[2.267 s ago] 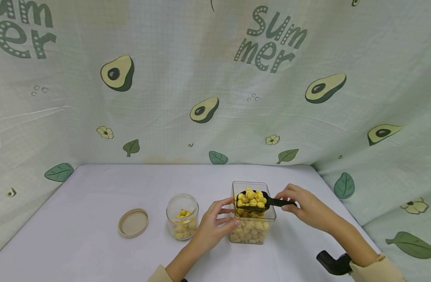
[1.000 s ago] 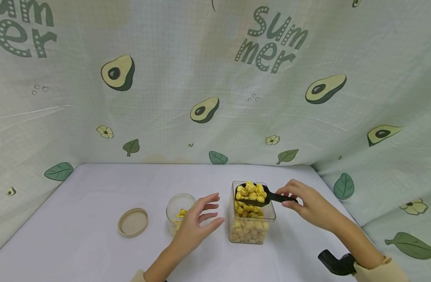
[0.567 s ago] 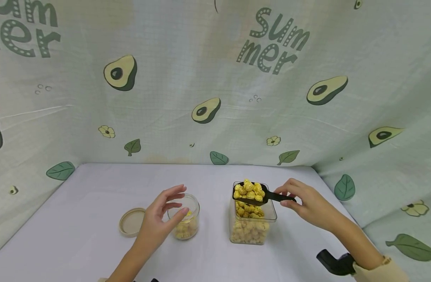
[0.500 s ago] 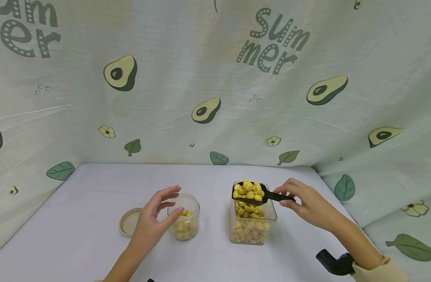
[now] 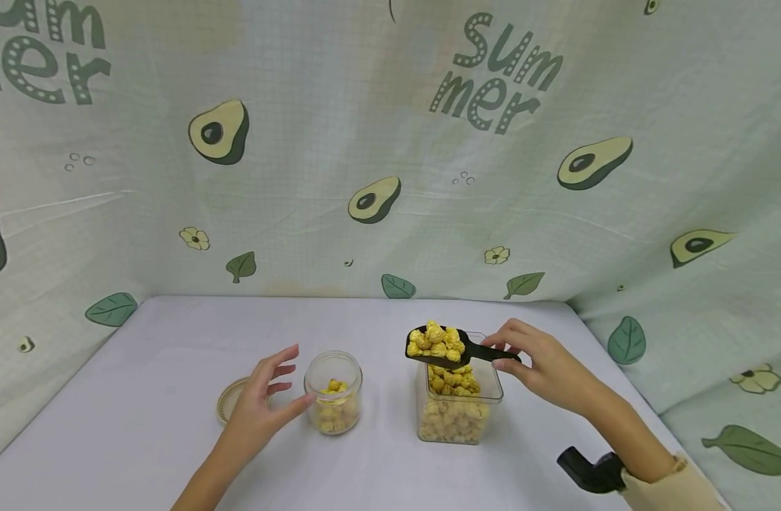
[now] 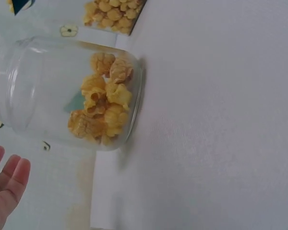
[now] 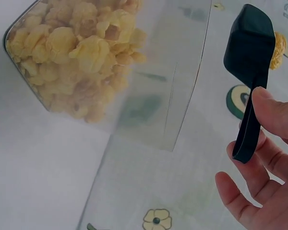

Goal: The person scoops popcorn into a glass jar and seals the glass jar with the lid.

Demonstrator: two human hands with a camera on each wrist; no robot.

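My right hand (image 5: pixel 536 358) pinches the handle of a black scoop (image 5: pixel 476 350), heaped with yellow popcorn (image 5: pixel 437 341). The scoop hangs over the left part of a clear square container (image 5: pixel 454 420) partly filled with popcorn; the right wrist view shows the scoop (image 7: pixel 249 45) above the rim. My left hand (image 5: pixel 255 404) is spread, its fingers apart, just left of a round clear jar (image 5: pixel 333 401) with some popcorn in its bottom. In the left wrist view the jar (image 6: pixel 53 91) stands apart from the fingers; whether the thumb touches it I cannot tell.
A round beige lid (image 5: pixel 227 403) lies on the white table (image 5: pixel 141 426), partly hidden behind my left hand. Behind the table hangs a cloth (image 5: pixel 288 177) printed with avocados and leaves. A black curved piece (image 5: pixel 591 472) sits at my right wrist.
My left hand has let go of the square container and moved left, past the jar to its left side. The loaded scoop has risen and shifted left in my right hand.
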